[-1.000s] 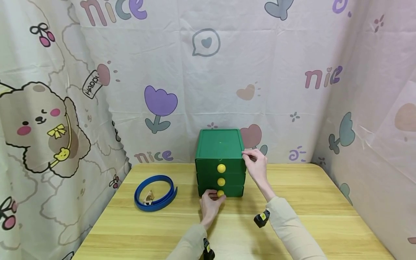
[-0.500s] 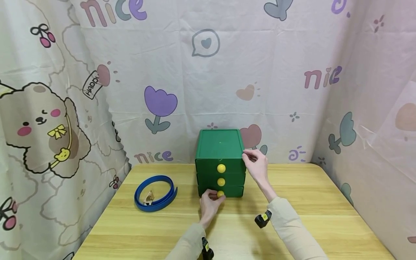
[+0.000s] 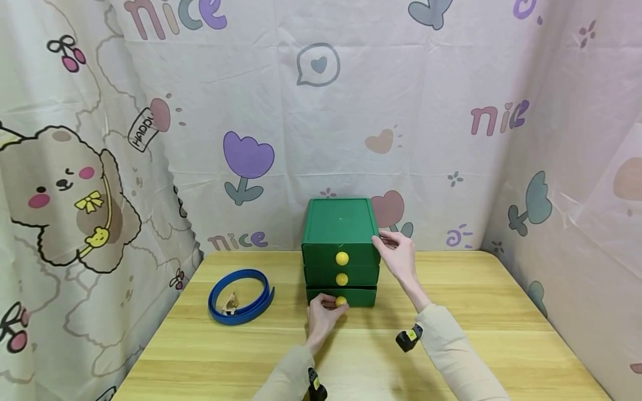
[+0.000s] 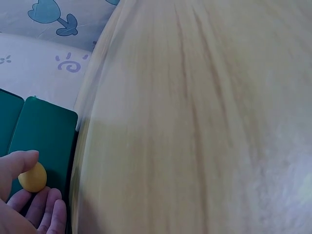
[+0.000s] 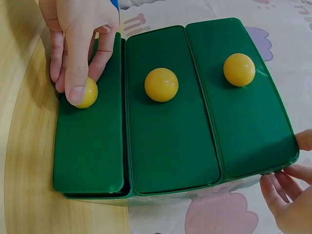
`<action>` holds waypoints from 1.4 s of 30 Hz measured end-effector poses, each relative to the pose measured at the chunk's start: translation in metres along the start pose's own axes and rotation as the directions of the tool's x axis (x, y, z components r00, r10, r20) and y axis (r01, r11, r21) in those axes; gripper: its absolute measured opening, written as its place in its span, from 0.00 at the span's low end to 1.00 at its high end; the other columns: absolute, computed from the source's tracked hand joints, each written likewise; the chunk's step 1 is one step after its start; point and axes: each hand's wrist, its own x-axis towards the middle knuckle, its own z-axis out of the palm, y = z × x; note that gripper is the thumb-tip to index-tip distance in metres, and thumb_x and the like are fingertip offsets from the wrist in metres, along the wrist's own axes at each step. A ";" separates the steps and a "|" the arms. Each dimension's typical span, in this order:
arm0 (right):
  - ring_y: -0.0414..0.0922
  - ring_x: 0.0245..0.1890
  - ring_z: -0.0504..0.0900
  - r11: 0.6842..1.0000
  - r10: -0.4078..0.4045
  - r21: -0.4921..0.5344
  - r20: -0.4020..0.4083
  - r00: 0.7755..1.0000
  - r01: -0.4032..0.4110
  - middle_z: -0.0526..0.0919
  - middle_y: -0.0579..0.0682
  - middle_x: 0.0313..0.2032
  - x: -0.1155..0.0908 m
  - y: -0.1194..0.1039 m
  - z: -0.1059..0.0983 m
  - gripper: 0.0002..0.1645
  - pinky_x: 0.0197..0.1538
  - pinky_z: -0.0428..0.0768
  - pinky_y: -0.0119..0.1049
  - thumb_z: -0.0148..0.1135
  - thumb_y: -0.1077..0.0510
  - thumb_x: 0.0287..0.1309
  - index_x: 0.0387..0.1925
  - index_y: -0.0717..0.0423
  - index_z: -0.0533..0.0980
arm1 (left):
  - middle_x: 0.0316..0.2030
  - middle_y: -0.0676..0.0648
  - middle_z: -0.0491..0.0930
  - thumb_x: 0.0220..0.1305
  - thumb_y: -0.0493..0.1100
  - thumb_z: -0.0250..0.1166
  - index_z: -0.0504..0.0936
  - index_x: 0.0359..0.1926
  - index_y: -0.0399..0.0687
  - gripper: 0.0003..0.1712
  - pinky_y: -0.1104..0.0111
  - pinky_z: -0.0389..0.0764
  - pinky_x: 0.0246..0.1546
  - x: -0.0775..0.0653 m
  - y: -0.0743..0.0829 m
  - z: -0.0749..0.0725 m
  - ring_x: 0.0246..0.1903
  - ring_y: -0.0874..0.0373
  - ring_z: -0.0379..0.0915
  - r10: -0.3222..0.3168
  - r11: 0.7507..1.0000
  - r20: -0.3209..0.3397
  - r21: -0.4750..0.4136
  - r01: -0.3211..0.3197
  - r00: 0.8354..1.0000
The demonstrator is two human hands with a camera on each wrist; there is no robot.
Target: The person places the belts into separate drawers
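A green box of drawers [image 3: 341, 221] stands at the back of the wooden table, with three drawers stacked one above another and a round yellow knob on each. My left hand [image 3: 322, 322] pinches the bottom knob [image 5: 89, 93] between thumb and fingers. The bottom drawer [image 5: 90, 151] sits slightly forward of the two above, with a dark gap along its upper edge. At the upper right front corner of the box, my right hand [image 3: 398, 257] holds the edge with thumb and fingers; part of its grip is hidden in the right wrist view.
A coiled blue belt [image 3: 215, 295] with a gold-coloured buckle [image 3: 230, 305] lies on the table [image 3: 200, 356] left of the box. Patterned cloth [image 3: 321, 128] hangs behind the table and along both sides.
The bottom drawer has come forward a little with my left hand on its knob. The right hand stays at the box's corner, its fingers slightly shifted.
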 end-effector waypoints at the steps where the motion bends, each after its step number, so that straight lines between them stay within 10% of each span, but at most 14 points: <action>1: 0.35 0.38 0.85 1.000 0.004 -0.001 0.004 1.000 -0.004 0.87 0.65 0.46 0.000 0.000 0.000 0.19 0.43 0.78 0.14 0.69 0.59 0.61 0.51 0.65 0.84 | 0.31 0.44 0.88 0.48 0.43 0.81 0.84 0.36 0.40 0.17 0.71 0.79 0.33 0.000 0.000 0.000 0.31 0.59 0.80 -0.001 1.000 -0.002 0.001 0.001 1.000; 12: 0.39 0.37 0.85 1.000 0.008 -0.006 0.044 0.999 -0.008 0.85 0.71 0.45 -0.011 -0.037 -0.010 0.18 0.41 0.78 0.14 0.66 0.66 0.61 0.50 0.75 0.81 | 0.31 0.45 0.87 0.48 0.44 0.80 0.85 0.35 0.40 0.17 0.71 0.80 0.31 -0.001 0.001 -0.002 0.31 0.60 0.79 -0.020 1.000 0.017 0.017 0.020 1.000; 42: 0.25 0.31 0.78 1.000 0.006 -0.006 0.055 0.998 -0.006 0.85 0.71 0.45 -0.014 -0.041 -0.013 0.17 0.41 0.77 0.16 0.66 0.66 0.62 0.50 0.73 0.82 | 0.29 0.47 0.90 0.46 0.46 0.82 0.89 0.33 0.44 0.15 0.73 0.84 0.31 -0.004 0.001 -0.015 0.28 0.62 0.84 -0.043 0.999 0.109 0.033 0.040 0.993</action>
